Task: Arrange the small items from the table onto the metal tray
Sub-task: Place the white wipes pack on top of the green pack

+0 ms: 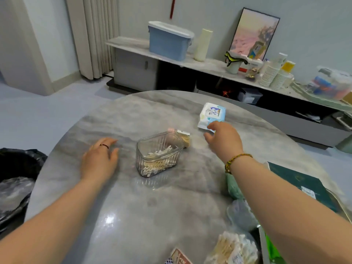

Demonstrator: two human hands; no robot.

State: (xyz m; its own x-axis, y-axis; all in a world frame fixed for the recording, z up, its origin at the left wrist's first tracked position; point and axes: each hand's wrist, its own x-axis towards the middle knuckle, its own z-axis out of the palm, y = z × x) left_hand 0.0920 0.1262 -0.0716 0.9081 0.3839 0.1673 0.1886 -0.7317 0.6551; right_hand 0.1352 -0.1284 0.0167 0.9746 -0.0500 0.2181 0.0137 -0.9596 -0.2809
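A clear ribbed plastic box of cotton swabs (157, 154) stands in the middle of the round marble table (144, 206). Behind it lies a small box of toothpicks (185, 139). A blue and white pack of wet wipes (211, 116) lies further back. My right hand (222, 139) hovers just in front of the wipes pack, fingers loosely curled, thumb at its near edge, holding nothing. My left hand (100, 156) rests flat on the table left of the swab box. The metal tray's edge (263, 242) shows at the lower right, mostly hidden by my right arm.
A bag of cotton swabs (232, 248), a small card packet (179, 257), grey and green bags (241, 212) and a dark green box (302, 182) crowd the table's right side. A black-lined bin (17, 180) stands at the left. A cluttered sideboard (209, 63) runs behind.
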